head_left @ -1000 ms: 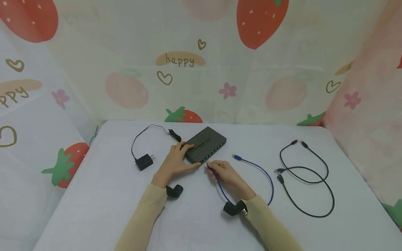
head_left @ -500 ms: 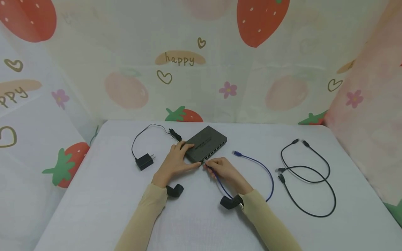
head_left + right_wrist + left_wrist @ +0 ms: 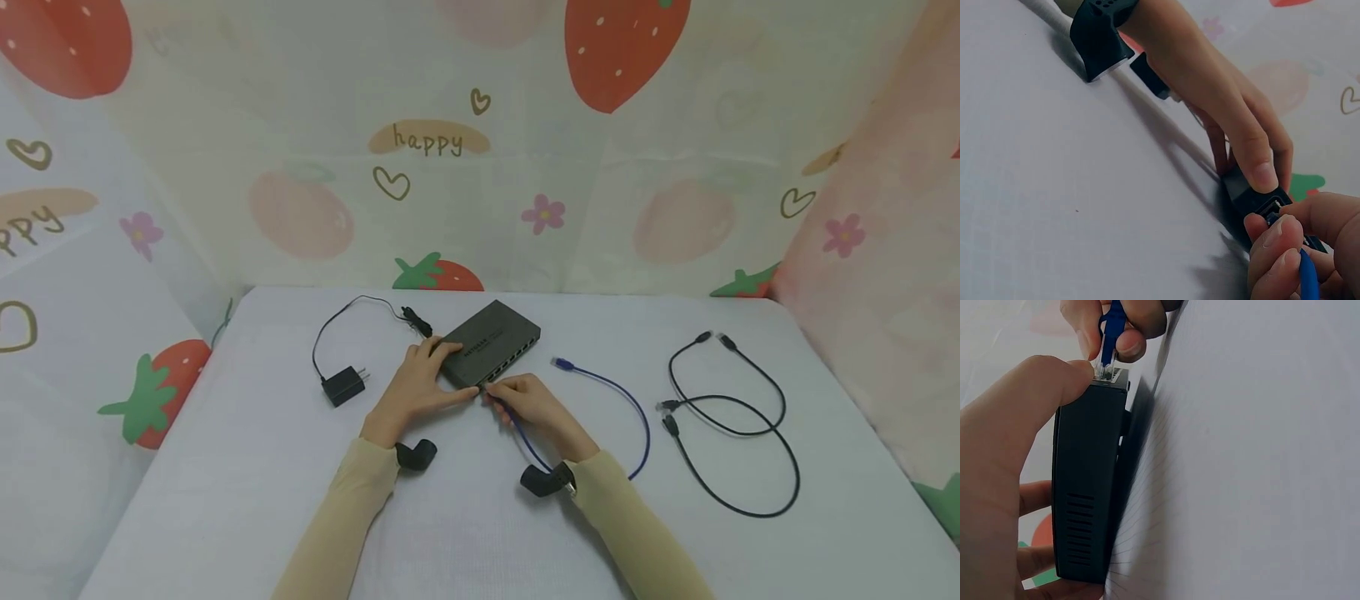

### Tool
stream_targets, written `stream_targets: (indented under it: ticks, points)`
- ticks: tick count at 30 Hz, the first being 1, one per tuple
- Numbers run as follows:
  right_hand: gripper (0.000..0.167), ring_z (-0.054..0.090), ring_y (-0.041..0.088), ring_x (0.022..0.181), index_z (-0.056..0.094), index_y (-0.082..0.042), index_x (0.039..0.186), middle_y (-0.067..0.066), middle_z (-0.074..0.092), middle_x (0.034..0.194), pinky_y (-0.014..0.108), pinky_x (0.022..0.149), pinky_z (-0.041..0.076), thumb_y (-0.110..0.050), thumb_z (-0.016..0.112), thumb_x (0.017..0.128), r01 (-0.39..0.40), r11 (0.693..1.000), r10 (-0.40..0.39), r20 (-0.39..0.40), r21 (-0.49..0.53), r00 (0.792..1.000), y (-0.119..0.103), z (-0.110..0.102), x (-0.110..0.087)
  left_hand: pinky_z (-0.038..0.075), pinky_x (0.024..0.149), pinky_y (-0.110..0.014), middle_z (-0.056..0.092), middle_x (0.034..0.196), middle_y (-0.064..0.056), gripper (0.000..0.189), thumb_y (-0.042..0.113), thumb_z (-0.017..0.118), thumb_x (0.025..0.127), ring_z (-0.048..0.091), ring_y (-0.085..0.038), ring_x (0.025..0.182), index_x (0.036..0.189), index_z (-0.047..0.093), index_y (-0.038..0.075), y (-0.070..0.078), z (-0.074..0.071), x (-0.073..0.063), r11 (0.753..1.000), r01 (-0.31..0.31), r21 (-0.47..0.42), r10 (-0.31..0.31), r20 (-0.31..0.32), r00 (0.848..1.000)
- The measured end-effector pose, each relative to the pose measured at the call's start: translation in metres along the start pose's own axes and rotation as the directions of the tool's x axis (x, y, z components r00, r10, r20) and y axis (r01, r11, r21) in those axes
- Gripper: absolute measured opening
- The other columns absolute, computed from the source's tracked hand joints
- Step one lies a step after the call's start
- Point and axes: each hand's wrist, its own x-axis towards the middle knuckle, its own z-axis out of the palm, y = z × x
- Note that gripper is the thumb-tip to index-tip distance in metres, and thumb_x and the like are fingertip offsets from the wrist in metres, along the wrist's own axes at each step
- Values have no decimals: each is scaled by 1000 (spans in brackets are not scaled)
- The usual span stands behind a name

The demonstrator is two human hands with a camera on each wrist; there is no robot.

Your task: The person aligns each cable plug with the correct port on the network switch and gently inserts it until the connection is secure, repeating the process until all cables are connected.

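Note:
A dark NETGEAR network switch point(image 3: 491, 340) lies at an angle on the white table, its row of ports facing right and toward me. My left hand point(image 3: 414, 385) grips its left end, thumb at the port-side corner and fingers at the opposite edge. With thumb and fingers, my right hand point(image 3: 538, 408) pinches one plug of a blue Ethernet cable. In the left wrist view this blue plug point(image 3: 1114, 325) points its clear tip into the port end, right beside the left thumb point(image 3: 1075, 380). The cable's other plug point(image 3: 564, 364) lies loose right of the switch.
A black power adapter point(image 3: 343, 387) with its thin cord lies on the left, the cord's bundled end beside the switch. Two black Ethernet cables point(image 3: 797, 475) lie looped on the right. Printed cloth point(image 3: 465, 208) hangs behind the table point(image 3: 225, 500).
My right hand has moved slightly left and away from me, bringing the blue plug up to the switch's port edge. The left hand and switch stay in place.

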Motion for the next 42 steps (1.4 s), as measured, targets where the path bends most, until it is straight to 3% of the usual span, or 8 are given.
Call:
stream_targets:
  ticks: [10, 15, 33, 42]
  points:
    - [34, 43, 6, 46, 67, 6, 89, -3, 50, 57, 19, 48, 37, -25, 54, 94, 5, 1000, -4, 42, -18, 999, 1, 2, 9, 39, 95, -49, 36, 141, -12, 77, 61, 68, 70, 39, -34, 118, 133, 46, 22, -4, -3, -4, 1000, 15, -6, -15, -13, 1000]
    - [33, 42, 6, 44, 67, 5, 86, -2, 49, 56, 19, 47, 37, -24, 54, 94, -4, 1000, 4, 6, -26, 1000, 2, 2, 7, 39, 95, -49, 36, 140, -13, 78, 62, 66, 71, 39, -35, 117, 134, 45, 21, -1, -3, -3, 1000, -6, -6, 6, 6, 1000]
    - [38, 43, 6, 45, 64, 14, 93, -3, 50, 58, 19, 48, 37, -23, 52, 95, 7, 1000, -7, 18, 2, 1000, -3, 0, 1, 38, 96, -49, 35, 141, -11, 78, 62, 67, 71, 38, -33, 118, 134, 44, 22, 1, -1, 1, 1000, 4, -20, -4, 15, 1000]
    - [35, 40, 6, 45, 66, 8, 88, -3, 48, 56, 18, 46, 36, -24, 53, 95, 42, 999, -41, 19, -9, 999, 3, -1, 6, 37, 97, -49, 35, 142, -10, 78, 63, 66, 71, 36, -31, 120, 135, 44, 24, -1, -1, 1, 999, 11, -34, -11, 19, 1000]
